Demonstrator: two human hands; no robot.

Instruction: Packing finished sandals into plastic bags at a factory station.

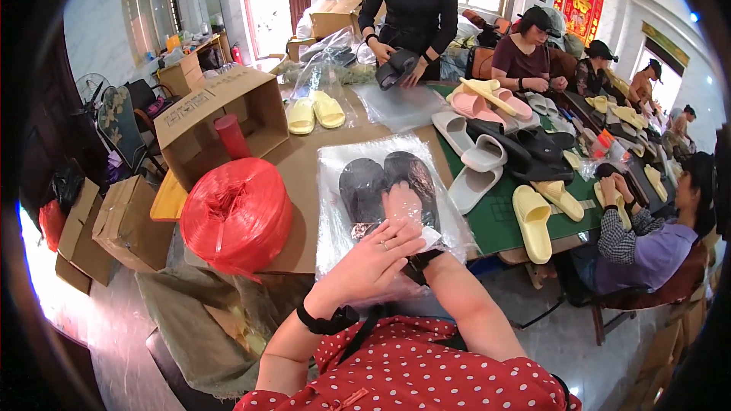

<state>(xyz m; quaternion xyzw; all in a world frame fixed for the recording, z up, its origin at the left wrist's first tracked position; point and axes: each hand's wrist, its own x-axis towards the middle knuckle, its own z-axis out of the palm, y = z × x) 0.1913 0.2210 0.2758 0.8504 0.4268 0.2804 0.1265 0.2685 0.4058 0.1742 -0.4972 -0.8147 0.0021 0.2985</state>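
A pair of black slippers (359, 181) lies in a clear plastic bag (330, 217) on the table in front of me. My right hand (402, 205) reaches in at the bag's near end, its fingers curled between the two slippers and seemingly gripping them. Over the right wrist and the bag's near edge lies my left hand (377, 251), with a ring on it and its fingers stretched out. Where the hands cross, part of the right hand is covered.
On the left sit a big roll of red plastic twine (236, 215) and an open cardboard box (221, 118). Yellow slippers (316, 113) and a stack of clear bags (403, 106) lie beyond. Mixed slippers (487, 152) pile up on the right. Co-workers are around the table, one holding dark slippers (397, 68).
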